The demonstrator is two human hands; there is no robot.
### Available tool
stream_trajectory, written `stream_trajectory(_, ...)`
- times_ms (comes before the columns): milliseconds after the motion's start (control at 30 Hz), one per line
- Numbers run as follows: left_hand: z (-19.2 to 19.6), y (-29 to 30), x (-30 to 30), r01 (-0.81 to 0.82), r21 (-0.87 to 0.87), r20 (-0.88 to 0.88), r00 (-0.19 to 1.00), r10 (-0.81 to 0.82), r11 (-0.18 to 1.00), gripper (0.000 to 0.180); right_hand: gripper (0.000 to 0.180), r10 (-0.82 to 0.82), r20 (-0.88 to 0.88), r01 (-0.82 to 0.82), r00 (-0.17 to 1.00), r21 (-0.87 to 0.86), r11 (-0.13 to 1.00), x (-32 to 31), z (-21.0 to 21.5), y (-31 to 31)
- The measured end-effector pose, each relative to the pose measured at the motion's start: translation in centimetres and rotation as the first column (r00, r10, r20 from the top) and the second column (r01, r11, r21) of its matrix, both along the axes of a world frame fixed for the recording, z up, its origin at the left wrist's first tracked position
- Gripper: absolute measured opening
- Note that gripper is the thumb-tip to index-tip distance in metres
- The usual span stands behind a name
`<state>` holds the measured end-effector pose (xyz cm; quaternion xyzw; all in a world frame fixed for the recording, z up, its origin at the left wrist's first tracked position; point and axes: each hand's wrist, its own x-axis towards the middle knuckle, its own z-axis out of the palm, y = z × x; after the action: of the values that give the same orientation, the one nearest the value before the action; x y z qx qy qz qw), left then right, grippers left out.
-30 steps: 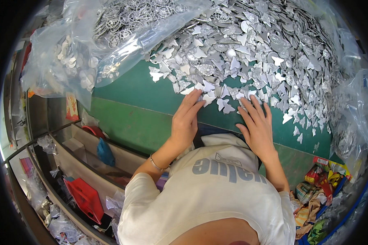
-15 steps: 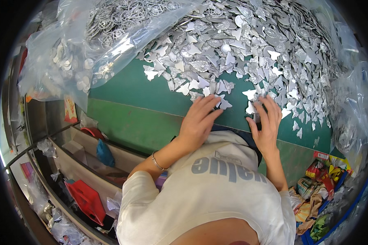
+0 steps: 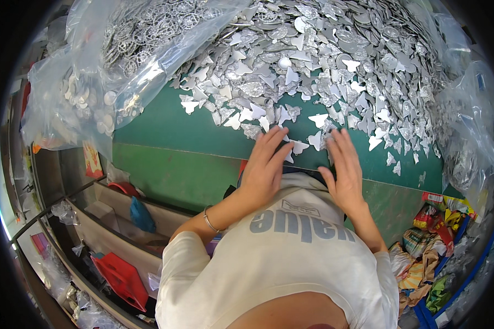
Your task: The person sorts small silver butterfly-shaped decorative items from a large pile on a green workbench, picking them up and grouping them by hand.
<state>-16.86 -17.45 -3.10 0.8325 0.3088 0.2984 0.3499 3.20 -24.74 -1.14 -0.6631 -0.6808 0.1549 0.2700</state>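
Note:
A large pile of small flat silver metal pieces [image 3: 362, 49] is spread over the green tabletop [image 3: 181, 131]; many are shaped like butterflies or wings, others round or oval. My left hand [image 3: 262, 167] rests at the table's near edge, fingers stretched forward and apart. Its fingertips are beside a few loose silver pieces [image 3: 299, 147], perhaps touching one. To the right, my right hand [image 3: 346, 172] lies with thumb and fingers spread, nearest to another silver butterfly-shaped piece [image 3: 316, 140]. Neither hand grips anything that I can see.
A clear plastic bag [image 3: 85, 60] with openwork silver pieces lies at the far left, and more plastic sheeting [image 3: 472, 120] at the right. Below left are a drawer [image 3: 170, 211], a blue bag [image 3: 142, 215] and a red plastic object [image 3: 121, 277]. Crumpled wrappers [image 3: 422, 257] fill the lower right.
My right hand has shifted left, towards my left hand, and its fingers have moved off the pieces under them. A few loose pieces now lie between my hands. The view has shifted slightly.

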Motion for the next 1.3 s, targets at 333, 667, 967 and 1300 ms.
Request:
stream_trajectory(333, 0.1, -0.8, -0.3, 0.173, -0.207, 0.237, 0.964, -0.123, 0.963, 0.042, 0.058, 0.024, -0.124, -0.013, 0.992, 0.086, 0.996, 0.7, 0.0, 0.7)
stream_trajectory(667, -3.4, -1.0, -0.3, 0.569, -0.618, 0.369, 0.819, 0.439, -0.542, 0.050, 0.053, 0.239, -0.102, -0.246, 0.966, -0.062, 0.967, 0.1, -0.1, 0.6)
stream_trajectory(967, -6.3, -1.9, 2.1, 0.823, -0.196, 0.515, 0.550, 0.658, -0.534, 0.071, 0.053, 0.240, -0.032, -0.242, 0.970, -0.135, 0.961, -1.2, 0.0, -0.7)
stream_trajectory(1300, -6.5, -2.3, 1.7, 0.748, -0.299, 0.264, 0.661, 0.702, -0.592, 0.057, 0.054, 0.381, -0.056, -0.384, 0.923, -0.086, 0.919, -3.1, 0.6, 2.2)
